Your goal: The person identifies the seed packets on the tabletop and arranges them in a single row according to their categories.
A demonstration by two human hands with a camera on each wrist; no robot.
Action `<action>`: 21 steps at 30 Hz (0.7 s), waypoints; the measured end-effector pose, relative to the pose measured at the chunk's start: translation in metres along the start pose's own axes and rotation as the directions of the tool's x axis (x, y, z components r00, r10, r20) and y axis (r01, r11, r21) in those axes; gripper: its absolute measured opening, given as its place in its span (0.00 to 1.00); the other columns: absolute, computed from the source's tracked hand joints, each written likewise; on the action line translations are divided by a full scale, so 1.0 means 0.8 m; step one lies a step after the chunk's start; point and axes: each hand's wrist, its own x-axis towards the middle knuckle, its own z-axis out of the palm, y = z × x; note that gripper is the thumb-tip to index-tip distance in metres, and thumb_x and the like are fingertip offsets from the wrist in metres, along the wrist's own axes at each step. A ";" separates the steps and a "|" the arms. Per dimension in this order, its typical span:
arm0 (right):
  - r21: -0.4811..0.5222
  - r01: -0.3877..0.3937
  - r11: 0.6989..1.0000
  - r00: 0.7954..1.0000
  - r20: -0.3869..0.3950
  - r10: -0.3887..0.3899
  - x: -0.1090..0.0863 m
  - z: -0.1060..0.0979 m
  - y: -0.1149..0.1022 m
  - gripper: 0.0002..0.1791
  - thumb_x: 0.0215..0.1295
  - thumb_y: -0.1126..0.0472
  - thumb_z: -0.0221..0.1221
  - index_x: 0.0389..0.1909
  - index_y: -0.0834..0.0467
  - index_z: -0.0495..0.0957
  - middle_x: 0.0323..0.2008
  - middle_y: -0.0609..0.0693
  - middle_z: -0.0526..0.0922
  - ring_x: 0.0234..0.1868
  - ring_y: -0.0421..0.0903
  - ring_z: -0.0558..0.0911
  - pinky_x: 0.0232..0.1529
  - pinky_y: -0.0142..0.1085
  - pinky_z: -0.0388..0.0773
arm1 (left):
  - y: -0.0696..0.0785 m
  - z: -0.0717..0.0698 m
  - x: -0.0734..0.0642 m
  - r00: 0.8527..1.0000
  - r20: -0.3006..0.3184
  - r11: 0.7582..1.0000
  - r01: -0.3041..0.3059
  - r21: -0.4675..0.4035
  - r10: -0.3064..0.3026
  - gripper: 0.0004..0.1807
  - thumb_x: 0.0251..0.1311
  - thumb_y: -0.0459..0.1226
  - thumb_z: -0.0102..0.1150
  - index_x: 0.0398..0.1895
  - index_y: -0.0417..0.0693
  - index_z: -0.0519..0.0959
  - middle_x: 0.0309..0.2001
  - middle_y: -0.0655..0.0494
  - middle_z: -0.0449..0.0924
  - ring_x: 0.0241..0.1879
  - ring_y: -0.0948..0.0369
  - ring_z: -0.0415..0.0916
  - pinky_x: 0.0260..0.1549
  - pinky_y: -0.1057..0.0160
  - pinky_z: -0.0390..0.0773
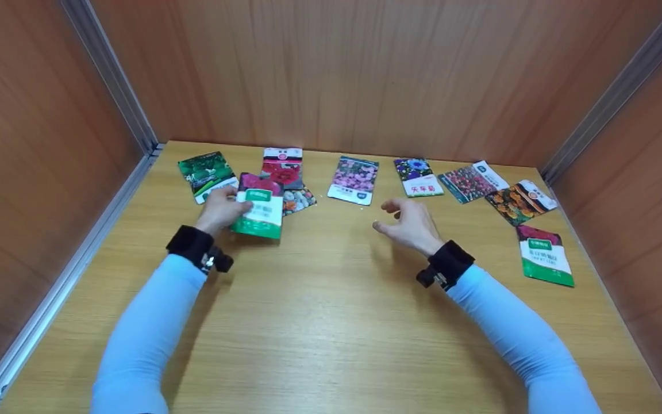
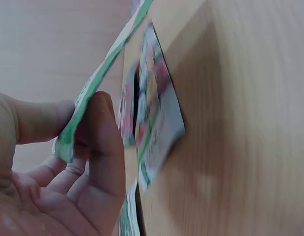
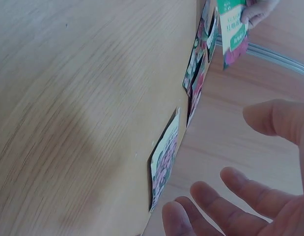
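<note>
My left hand (image 1: 220,210) pinches a seed packet (image 1: 260,226), green and white with magenta flowers, between thumb and fingers. In the left wrist view this packet (image 2: 98,73) shows edge-on, raised over the table. Beneath and behind it are a red-flower packet (image 1: 283,169) and a pebble-patterned packet (image 1: 299,201), which it partly covers. A green leafy packet (image 1: 207,172) lies just beyond the left fingers. My right hand (image 1: 413,226) is above the table with fingers loosely bent and spread, nothing between them. Nearest to it are a pink-flower packet (image 1: 354,178) and a blue-flower packet (image 1: 419,177).
At the right lie a small-red-flower packet (image 1: 472,183), an orange-flower packet (image 1: 519,203) overlapping near it, and another green-and-white packet (image 1: 546,256). Wooden panels, including the back panel (image 1: 331,75), enclose the table (image 1: 319,322) at the back and both sides.
</note>
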 end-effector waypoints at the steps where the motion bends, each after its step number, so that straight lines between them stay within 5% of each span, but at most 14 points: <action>1: -0.001 -0.002 1.000 1.000 0.001 0.002 -0.001 0.000 0.000 0.28 0.45 0.39 0.62 0.45 0.51 0.75 0.42 0.48 0.77 0.42 0.50 0.74 0.39 0.42 0.70 | -0.004 -0.007 -0.002 1.000 0.001 1.000 0.002 0.024 -0.002 0.28 0.54 0.45 0.58 0.56 0.45 0.64 0.47 0.49 0.67 0.44 0.55 0.65 0.40 0.58 0.67; 9: 0.001 -0.019 1.000 1.000 0.005 0.019 -0.004 -0.005 0.006 0.26 0.45 0.41 0.63 0.44 0.49 0.74 0.42 0.48 0.76 0.42 0.50 0.74 0.40 0.42 0.70 | -0.041 -0.052 -0.013 0.998 0.030 0.996 0.051 0.078 -0.053 0.38 0.56 0.49 0.55 0.65 0.44 0.54 0.56 0.44 0.61 0.49 0.52 0.63 0.46 0.54 0.66; 21: -0.011 -0.009 1.000 1.000 0.009 0.009 -0.012 -0.014 0.026 0.29 0.45 0.41 0.63 0.46 0.53 0.75 0.43 0.49 0.77 0.42 0.48 0.73 0.41 0.42 0.68 | -0.100 -0.110 -0.026 0.978 0.050 0.979 0.205 -0.018 -0.204 0.38 0.57 0.49 0.52 0.67 0.46 0.50 0.57 0.44 0.59 0.51 0.52 0.59 0.45 0.58 0.63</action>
